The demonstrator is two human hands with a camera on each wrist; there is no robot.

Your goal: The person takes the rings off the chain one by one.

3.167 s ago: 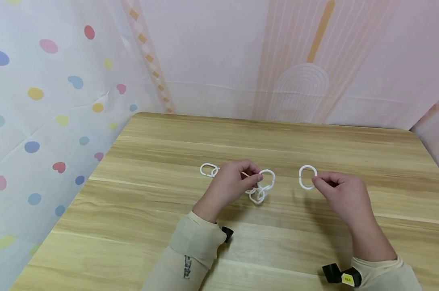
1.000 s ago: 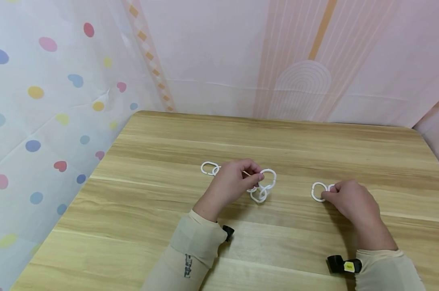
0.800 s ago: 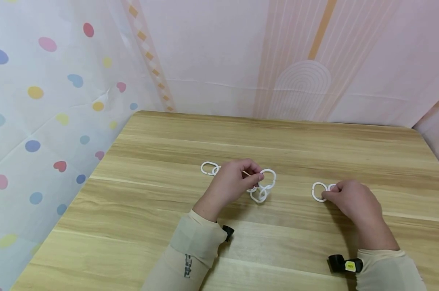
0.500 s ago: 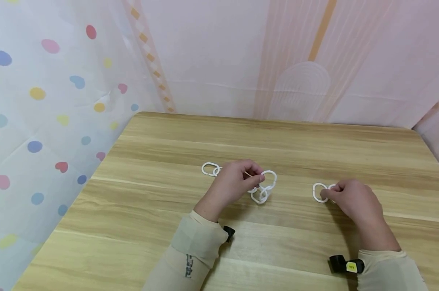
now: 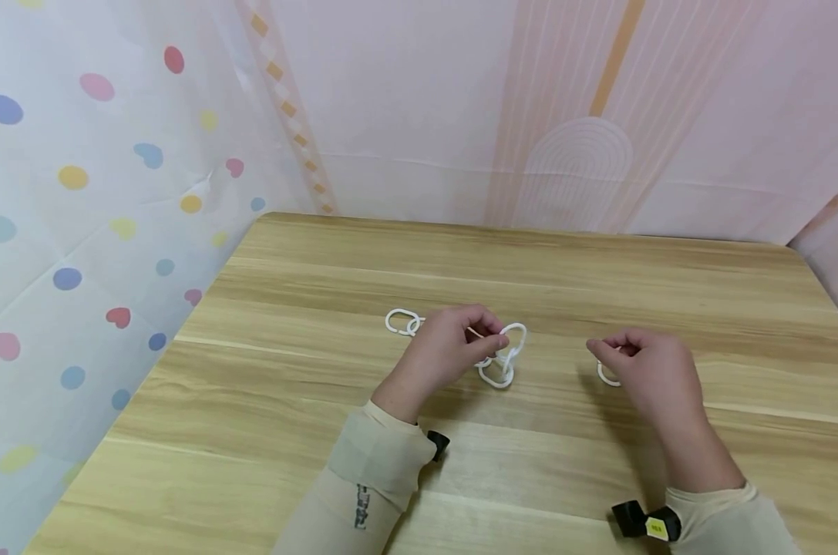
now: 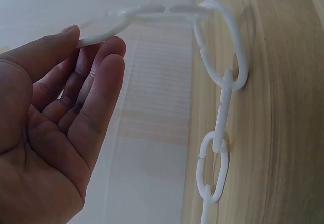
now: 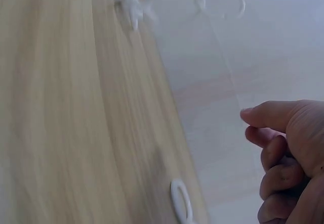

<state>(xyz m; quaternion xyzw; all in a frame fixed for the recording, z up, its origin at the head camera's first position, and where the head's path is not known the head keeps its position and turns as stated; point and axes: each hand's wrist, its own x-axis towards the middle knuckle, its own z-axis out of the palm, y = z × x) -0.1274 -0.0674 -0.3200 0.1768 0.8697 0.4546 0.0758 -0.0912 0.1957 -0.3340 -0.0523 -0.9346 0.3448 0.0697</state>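
Observation:
My left hand (image 5: 449,344) pinches a white plastic chain link (image 5: 526,336) between thumb and fingertips, raised over the table. More links of the chain hang from it; in the left wrist view, interlocked links (image 6: 242,57) trail down along the wood. The chain's far end link (image 5: 388,321) shows beyond the left wrist. My right hand (image 5: 657,378) is in the air with nothing between thumb and index finger, its other fingers loosely curled. Below it a white link (image 5: 607,379) lies on the table, partly hidden by the hand; the right wrist view shows this link (image 7: 176,196) too.
The wooden table (image 5: 321,447) reaches back to a pink patterned cloth (image 5: 419,116). A dotted white cloth (image 5: 30,231) borders its left side. Black wrist cameras (image 5: 646,525) sit at the cuffs.
My right hand brought its link down to the table on the right, let go of it, and has since risen up and left. The link in my left hand has turned a little.

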